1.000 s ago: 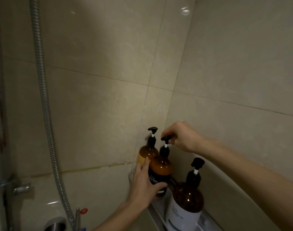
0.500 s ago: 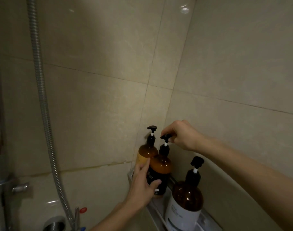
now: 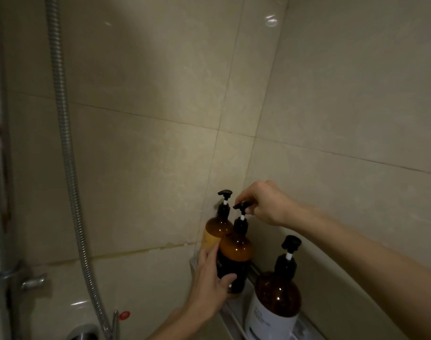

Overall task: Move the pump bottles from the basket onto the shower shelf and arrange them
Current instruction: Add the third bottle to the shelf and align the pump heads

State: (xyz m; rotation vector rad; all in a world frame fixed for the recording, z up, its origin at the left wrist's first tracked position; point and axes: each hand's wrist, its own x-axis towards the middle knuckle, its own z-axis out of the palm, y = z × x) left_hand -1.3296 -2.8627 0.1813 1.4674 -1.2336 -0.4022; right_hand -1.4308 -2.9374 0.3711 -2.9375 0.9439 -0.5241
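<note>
Three amber pump bottles stand on the white shower shelf (image 3: pixel 230 317) in the tiled corner. The middle bottle (image 3: pixel 236 251) has a black label. My left hand (image 3: pixel 209 283) wraps its lower body. My right hand (image 3: pixel 263 204) pinches its black pump head (image 3: pixel 241 206) from above. The rear bottle (image 3: pixel 215 229), with a yellowish label, sits in the corner behind it. The large bottle (image 3: pixel 275 298) with a white label stands nearest, to the right, untouched. No basket is in view.
A metal shower hose (image 3: pixel 67 153) hangs down the left wall to a chrome tap (image 3: pixel 32 282) with a red-dotted lever (image 3: pixel 124 314). Beige tiled walls meet in the corner just behind the bottles.
The middle bottle's pump head has turned a little under my right fingers; its spout now points left. My left hand stays on the bottle's body. The other bottles have not moved.
</note>
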